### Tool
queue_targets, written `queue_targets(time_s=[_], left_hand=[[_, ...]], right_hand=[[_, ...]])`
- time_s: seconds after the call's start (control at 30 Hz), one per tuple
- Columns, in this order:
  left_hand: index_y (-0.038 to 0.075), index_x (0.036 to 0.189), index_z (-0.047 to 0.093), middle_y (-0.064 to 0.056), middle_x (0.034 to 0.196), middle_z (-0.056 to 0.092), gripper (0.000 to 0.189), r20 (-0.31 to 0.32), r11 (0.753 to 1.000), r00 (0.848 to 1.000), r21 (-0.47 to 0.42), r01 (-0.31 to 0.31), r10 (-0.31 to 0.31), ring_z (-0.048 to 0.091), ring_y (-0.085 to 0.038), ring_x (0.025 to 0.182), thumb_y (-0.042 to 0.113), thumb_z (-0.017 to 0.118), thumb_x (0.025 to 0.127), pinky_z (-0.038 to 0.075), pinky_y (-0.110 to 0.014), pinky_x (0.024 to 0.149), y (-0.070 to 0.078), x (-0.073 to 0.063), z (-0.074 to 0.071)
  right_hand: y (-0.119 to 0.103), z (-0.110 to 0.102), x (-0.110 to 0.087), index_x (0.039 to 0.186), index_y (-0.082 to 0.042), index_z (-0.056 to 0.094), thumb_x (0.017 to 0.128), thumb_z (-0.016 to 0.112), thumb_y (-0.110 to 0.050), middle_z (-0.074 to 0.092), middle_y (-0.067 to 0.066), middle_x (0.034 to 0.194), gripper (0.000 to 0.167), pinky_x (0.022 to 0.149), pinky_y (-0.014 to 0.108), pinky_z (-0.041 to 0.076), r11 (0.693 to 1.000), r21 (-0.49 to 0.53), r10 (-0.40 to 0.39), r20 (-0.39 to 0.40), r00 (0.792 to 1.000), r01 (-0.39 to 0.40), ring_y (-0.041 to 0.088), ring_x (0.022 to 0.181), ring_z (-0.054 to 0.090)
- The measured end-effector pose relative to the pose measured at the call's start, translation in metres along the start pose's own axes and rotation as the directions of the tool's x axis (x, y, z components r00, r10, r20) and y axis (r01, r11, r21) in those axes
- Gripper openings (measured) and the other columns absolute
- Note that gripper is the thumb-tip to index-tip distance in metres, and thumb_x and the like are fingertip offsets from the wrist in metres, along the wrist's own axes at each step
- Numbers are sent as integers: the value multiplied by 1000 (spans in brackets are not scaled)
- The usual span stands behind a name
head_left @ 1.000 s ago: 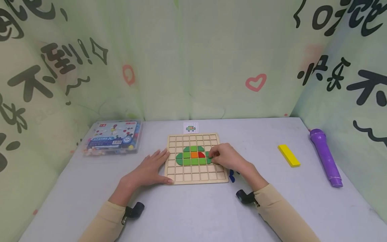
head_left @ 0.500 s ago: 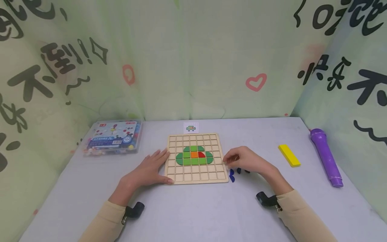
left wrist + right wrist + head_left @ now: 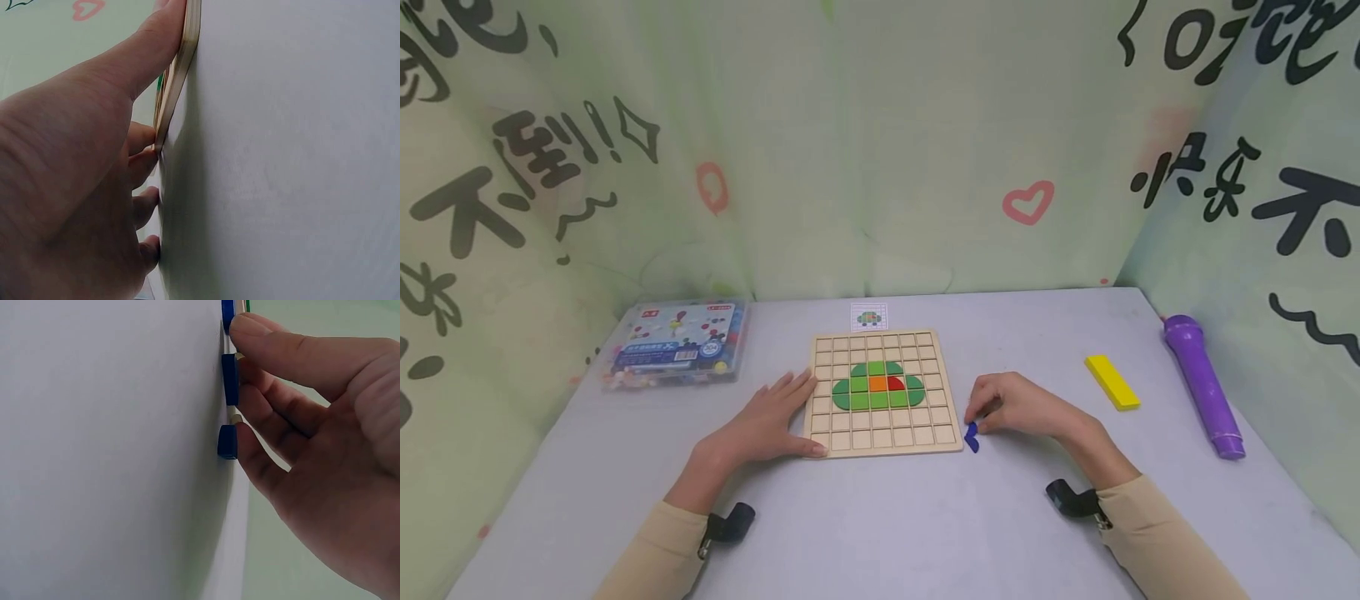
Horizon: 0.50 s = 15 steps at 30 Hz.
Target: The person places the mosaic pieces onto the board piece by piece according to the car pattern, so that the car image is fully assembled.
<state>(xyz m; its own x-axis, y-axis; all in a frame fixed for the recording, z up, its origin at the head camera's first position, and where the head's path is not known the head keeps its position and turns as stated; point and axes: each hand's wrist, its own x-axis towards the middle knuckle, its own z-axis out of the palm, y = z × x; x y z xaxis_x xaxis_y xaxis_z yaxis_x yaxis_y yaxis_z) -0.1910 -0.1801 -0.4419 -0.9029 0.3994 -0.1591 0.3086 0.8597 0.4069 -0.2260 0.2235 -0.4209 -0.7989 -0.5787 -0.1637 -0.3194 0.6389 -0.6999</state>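
Note:
A wooden grid board (image 3: 842, 437) lies mid-table, holding light green squares (image 3: 878, 401), dark green rounded pieces (image 3: 841, 394), an orange piece (image 3: 877, 383) and a red piece (image 3: 895, 383). My left hand (image 3: 767, 421) rests at the board's left edge, fingers spread, thumb on the near corner. Beside the right edge my right hand (image 3: 1018, 406) has bent fingers low over small blue pieces (image 3: 972, 437). In the right wrist view its thumb tip is right at the uppermost blue piece (image 3: 228, 315); two other blue pieces (image 3: 230, 379) stand near the fingers.
A small pattern card (image 3: 869, 317) lies behind the board. At back left is a clear plastic box (image 3: 677, 342) with a printed label. To the right are a yellow block (image 3: 1112, 382) and a purple microphone-shaped object (image 3: 1204, 387). Printed curtains (image 3: 880, 150) surround the table.
My right hand has moved from the dark green piece at the pattern's right end, off the board, down to the blue pieces. My left hand stays at the board's edge.

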Motion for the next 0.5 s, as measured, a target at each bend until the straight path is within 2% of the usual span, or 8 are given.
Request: queue_targets(time_s=[0.17,0.5], left_hand=[[12,159,22,-5,168,17,116,-2,1000,1000,-4,-4,4,12,-36,155,70,74,73,14,-61,123,0,0,1],[11,159,22,-5,168,17,116,-3,1000,1000,-9,-2,2,12,-37,155,69,74,73,14,-61,124,1,-1,-1]], right_hand=[[-2,1,1,80,-19,77,77,77,2,65,0,89,22,75,26,52,1000,-2,29,7,1000,-29,20,86,58],[-8,3,0,80,-16,70,81,75,-1,66,-2,86,16,72,26,54,1000,-17,27,23,999,-27,18,83,59]])
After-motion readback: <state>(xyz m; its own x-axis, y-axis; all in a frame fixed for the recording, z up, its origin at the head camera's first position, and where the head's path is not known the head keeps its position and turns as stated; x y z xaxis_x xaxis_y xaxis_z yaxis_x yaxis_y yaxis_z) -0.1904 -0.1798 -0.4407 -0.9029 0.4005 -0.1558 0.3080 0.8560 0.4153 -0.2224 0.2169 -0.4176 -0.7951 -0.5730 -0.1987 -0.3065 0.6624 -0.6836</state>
